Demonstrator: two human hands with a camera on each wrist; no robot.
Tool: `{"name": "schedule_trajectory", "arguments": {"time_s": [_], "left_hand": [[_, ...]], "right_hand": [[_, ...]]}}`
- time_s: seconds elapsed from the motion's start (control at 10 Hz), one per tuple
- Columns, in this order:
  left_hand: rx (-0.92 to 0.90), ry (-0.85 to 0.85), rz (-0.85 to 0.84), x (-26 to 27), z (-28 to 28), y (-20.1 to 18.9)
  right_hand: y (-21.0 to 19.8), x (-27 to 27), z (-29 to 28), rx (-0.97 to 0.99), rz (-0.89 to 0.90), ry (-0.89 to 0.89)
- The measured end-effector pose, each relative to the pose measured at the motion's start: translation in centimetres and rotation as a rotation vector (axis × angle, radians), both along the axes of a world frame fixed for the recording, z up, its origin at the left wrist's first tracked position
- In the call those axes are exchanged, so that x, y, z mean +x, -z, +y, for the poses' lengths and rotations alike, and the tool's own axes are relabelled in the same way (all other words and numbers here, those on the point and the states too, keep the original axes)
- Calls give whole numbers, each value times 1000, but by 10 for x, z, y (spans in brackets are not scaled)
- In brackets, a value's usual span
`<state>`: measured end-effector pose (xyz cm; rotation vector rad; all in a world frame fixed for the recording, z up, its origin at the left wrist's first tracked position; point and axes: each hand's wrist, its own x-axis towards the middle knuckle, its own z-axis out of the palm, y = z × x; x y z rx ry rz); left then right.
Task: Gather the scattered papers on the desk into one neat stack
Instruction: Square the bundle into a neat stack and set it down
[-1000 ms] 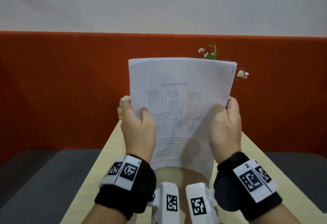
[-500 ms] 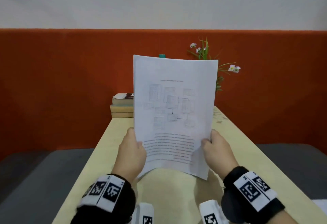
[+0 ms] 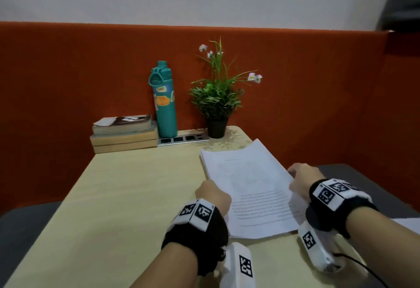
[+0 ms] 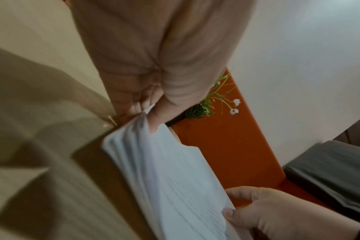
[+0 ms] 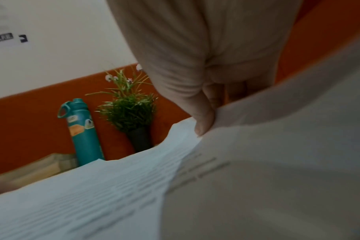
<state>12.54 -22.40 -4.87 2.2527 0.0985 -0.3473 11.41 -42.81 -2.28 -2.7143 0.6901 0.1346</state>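
Observation:
A stack of white printed papers [image 3: 247, 185] lies nearly flat on the right half of the light wooden desk [image 3: 127, 196], its far end toward the plant. My left hand [image 3: 212, 194] pinches the stack's left edge, thumb on top and fingers beneath, as the left wrist view shows on the papers [image 4: 166, 170]. My right hand [image 3: 302, 178] pinches the right edge the same way, and its thumb lies on the papers [image 5: 134, 186] in the right wrist view. The right edge curls up a little under that hand.
At the desk's far end stand a pile of books [image 3: 123, 133], a teal water bottle [image 3: 164, 101], a potted plant [image 3: 217, 103] and a power strip [image 3: 183, 138]. An orange partition [image 3: 68, 83] rises behind. Another white sheet [image 3: 406, 223] shows at the right edge.
The papers went from upright in front of me down onto the right side of the desk. Both hands came down and to the right with them, still pinching the side edges.

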Motion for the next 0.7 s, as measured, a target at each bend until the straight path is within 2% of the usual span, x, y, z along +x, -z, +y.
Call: {"name": "schedule_trajectory", "arguments": {"time_s": [0.2, 0.4, 0.5, 0.6, 0.7], "left_hand": [[81, -39, 51, 9, -10, 7], [97, -45, 53, 15, -12, 15], [91, -25, 75, 9, -10, 11], [134, 12, 84, 8, 8, -1], [137, -92, -74, -3, 54, -22]], "right_hand": [[5, 14, -14, -173, 224, -108], [8, 19, -15, -223, 295, -86], [7, 20, -18, -245, 361, -150], [4, 12, -27, -84, 247, -71], [1, -14, -32, 78, -71, 66]]}}
